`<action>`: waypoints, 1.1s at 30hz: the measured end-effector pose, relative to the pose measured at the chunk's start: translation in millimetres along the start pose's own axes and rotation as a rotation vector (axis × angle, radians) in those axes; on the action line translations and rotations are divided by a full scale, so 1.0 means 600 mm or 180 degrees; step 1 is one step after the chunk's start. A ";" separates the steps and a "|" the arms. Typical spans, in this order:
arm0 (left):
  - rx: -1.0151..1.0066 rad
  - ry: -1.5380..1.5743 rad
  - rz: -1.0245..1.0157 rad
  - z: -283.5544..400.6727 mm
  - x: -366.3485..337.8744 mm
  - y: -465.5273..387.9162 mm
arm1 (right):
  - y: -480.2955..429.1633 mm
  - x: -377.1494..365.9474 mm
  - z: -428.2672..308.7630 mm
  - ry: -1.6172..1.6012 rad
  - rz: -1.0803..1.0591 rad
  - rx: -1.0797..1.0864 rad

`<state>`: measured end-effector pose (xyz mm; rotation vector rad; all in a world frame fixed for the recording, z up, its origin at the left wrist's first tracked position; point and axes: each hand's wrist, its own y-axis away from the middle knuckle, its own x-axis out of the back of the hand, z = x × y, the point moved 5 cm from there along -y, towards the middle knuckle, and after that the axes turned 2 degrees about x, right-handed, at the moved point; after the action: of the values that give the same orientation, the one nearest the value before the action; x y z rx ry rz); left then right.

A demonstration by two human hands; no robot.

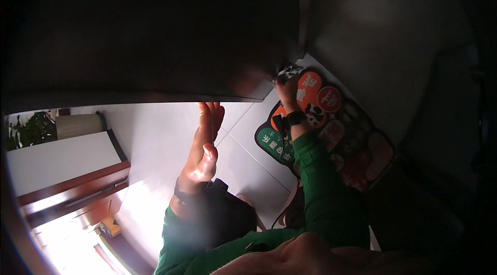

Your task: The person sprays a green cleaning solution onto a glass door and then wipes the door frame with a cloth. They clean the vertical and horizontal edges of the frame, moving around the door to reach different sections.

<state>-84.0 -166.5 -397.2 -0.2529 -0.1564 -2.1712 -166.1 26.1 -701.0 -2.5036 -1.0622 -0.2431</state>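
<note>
A large dark panel, apparently a door (155, 42), fills the upper left of the head view. My left hand (209, 135) is raised at its lower edge with the fingers extended; the fingertips meet or pass behind that edge, and nothing shows in the palm. My right hand (286, 87) is at the panel's right corner, beside a shiny, patterned thing (289, 70) that is too blurred to name. Its fingers look bent, but whether they grip that thing cannot be told. Both wrists wear dark bands, and the right arm has a green sleeve.
A colourful floor mat (330, 131) with printed patches lies on pale floor tiles (248, 158) below my right arm. Wooden furniture (77, 181) with a white top, a beige container (79, 126) and a leafy plant (31, 129) stand at left. A dark wall rises at right.
</note>
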 end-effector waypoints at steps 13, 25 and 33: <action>0.0090 0.0623 0.0028 -0.018 0.061 0.013 | 0.179 -0.009 -0.187 -0.1318 -0.0413 -0.0112; 0.0754 0.2667 0.1917 -0.226 0.111 0.077 | 0.201 0.013 -0.243 0.0699 -0.1870 0.0366; 0.0736 0.3197 0.2876 -0.319 0.170 0.083 | 0.084 0.202 -0.744 0.0862 -0.1704 0.3577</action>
<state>-124.0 -315.3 -557.9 0.7646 0.2432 -1.1574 -45.9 -120.3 -275.7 -1.1496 -1.2449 -0.0787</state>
